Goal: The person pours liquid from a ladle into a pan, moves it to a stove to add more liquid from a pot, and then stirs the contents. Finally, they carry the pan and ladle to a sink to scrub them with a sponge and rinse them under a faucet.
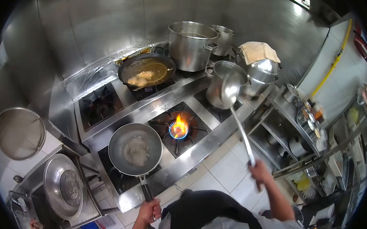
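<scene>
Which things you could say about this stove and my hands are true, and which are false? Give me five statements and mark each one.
1. Your left hand holds the frying pan. True.
2. Your right hand holds a knife. False: it holds a ladle.
3. No flame is showing on the stove. False: one burns just right of the frying pan.
4. A cloth lies over the lid of a pot. True.
5. The wok at the back holds nothing. False: food sits in oil there.
</scene>
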`<control>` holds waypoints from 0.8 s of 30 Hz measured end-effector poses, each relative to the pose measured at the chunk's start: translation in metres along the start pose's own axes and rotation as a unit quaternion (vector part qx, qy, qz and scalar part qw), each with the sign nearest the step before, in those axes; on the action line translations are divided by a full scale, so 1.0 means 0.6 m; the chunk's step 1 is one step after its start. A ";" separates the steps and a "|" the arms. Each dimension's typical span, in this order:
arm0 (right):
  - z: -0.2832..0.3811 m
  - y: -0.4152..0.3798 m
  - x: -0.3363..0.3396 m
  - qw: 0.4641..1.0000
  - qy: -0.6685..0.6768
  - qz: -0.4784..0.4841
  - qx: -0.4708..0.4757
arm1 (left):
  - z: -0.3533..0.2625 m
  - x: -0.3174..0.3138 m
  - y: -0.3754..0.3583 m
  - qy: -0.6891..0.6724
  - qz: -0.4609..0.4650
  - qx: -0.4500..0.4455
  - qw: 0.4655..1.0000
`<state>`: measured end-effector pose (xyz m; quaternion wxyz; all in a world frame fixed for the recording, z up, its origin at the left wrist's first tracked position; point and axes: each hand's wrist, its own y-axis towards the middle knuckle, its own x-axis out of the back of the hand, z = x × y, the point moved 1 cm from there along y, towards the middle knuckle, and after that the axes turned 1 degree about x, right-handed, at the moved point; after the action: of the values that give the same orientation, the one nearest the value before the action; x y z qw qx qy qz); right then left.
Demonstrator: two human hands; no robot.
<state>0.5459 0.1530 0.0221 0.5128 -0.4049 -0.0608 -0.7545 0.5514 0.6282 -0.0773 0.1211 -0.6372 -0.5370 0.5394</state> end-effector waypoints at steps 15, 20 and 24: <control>0.578 0.624 0.427 0.727 -0.425 -0.387 0.376 | -0.055 -0.389 -0.039 0.089 -0.029 0.022 0.995; 0.721 0.811 0.414 0.676 -0.516 -0.347 0.396 | -0.043 -0.602 0.049 0.057 -0.047 -0.039 0.996; 0.760 0.930 0.406 0.661 -0.519 -0.305 0.447 | -0.049 -0.753 0.093 0.011 -0.044 -0.041 0.998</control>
<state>1.2197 -0.0527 0.3090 0.2582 -0.4120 -0.7672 -0.4183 0.6784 0.2502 0.1451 0.1244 -0.6231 -0.5849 0.5041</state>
